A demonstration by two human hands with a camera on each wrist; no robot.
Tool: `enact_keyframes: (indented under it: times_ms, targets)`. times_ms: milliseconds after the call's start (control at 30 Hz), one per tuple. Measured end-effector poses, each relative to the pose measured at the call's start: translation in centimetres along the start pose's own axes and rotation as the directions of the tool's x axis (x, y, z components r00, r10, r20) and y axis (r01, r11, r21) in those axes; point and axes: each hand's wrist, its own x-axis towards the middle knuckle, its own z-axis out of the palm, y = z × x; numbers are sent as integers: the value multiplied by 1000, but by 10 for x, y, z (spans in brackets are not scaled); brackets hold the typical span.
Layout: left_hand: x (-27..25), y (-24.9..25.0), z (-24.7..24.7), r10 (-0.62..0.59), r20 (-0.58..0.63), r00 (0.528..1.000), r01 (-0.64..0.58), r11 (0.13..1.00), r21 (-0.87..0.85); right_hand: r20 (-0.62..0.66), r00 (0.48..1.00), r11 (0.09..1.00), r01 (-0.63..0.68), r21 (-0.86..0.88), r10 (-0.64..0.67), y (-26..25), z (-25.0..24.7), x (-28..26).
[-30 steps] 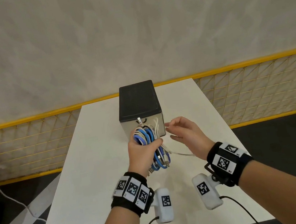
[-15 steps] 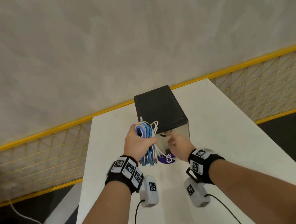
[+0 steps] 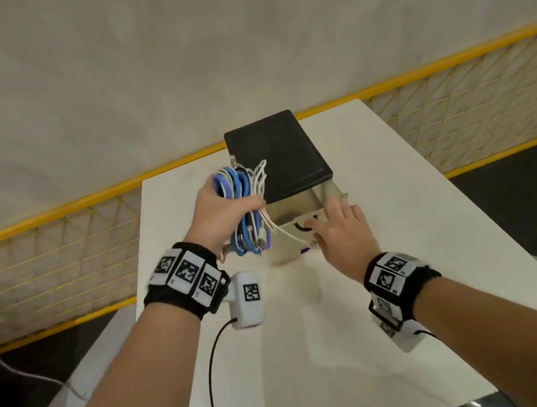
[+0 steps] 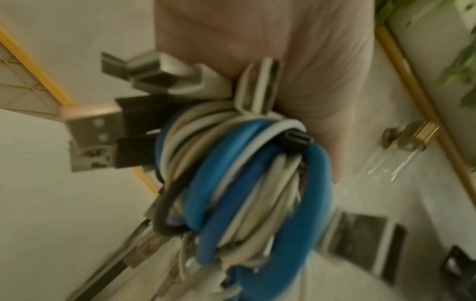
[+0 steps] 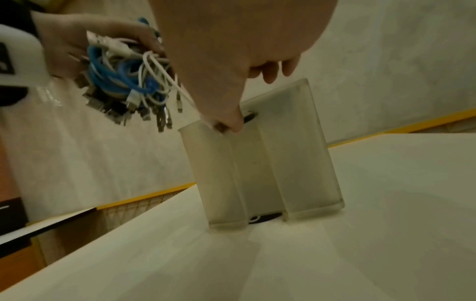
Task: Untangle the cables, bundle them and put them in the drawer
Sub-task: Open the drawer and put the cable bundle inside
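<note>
Left hand (image 3: 216, 210) grips the bundled cables (image 3: 245, 206) in a closed fist, just left of the drawer box (image 3: 276, 154). Right-wrist view alone shows right hand's (image 3: 339, 233) thumb at the drawer (image 5: 262, 163) front's top slot; drawer pulled partly out. White table (image 3: 416, 218) lies bare rightward.

On the table (image 3: 408, 287) stands the drawer unit (image 3: 276, 154), its drawer (image 3: 298, 206) pulled out toward the person; the cable bundle (image 3: 243, 206) hangs just left of it
</note>
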Motion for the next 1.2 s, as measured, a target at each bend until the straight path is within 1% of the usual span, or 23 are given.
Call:
enact_keyframes:
  times_ms: [33,100,167,267,333,400,500,567,667,733,767,833,933,1033,1100,1133,1200]
  targets:
    - [-4,9,-5,26,-16,1000,-27,999,-27,-42,999,1000,15,-13,-16,0,-2,-3]
    - [-12,28,-12,86,-66,994,-91,993,-80,-75,995,997,69,46,-65,1,-6,-7]
    - [-16,43,-12,139,-104,985,-151,981,-120,-11,994,986,106,126,-106,3,-12,-14]
    - [-20,56,2,202,-131,970,-222,963,-155,117,985,961,90,263,-124,7,-23,-29]
    - [-19,57,20,232,-100,967,-245,959,-142,142,980,948,92,304,-140,10,-28,-40]
    - [-15,47,41,229,-28,973,-231,971,-68,141,978,940,104,324,-157,14,-30,-49]
    - [-10,20,72,151,115,982,-167,976,140,167,970,932,111,345,-177,20,-35,-55]
    - [-5,2,86,83,200,976,-146,933,330,222,955,927,105,359,-194,21,-40,-54]
    - [8,-10,106,-53,265,963,-115,808,578,292,930,918,97,384,-221,23,-46,-50]
    - [17,-12,118,-156,306,939,-111,704,701,320,917,913,97,397,-237,24,-49,-46]
    - [21,-13,123,-197,305,932,-107,654,749,334,911,909,93,407,-243,25,-50,-44]
    - [30,-16,131,-252,263,931,-73,579,812,373,893,905,82,418,-253,27,-53,-41]
    - [42,-15,136,-313,227,922,-31,526,850,423,864,897,70,436,-273,30,-56,-36]
    - [54,-15,137,-389,244,888,-39,465,884,470,834,886,47,462,-290,33,-56,-33]
    - [55,-15,136,-426,246,870,-46,427,903,490,815,885,59,463,-310,35,-56,-31]
    - [58,-18,135,-448,238,862,-30,423,906,495,808,883,64,466,-320,36,-56,-31]
    - [62,-19,129,-475,231,849,9,450,893,505,797,878,65,474,-332,38,-56,-30]
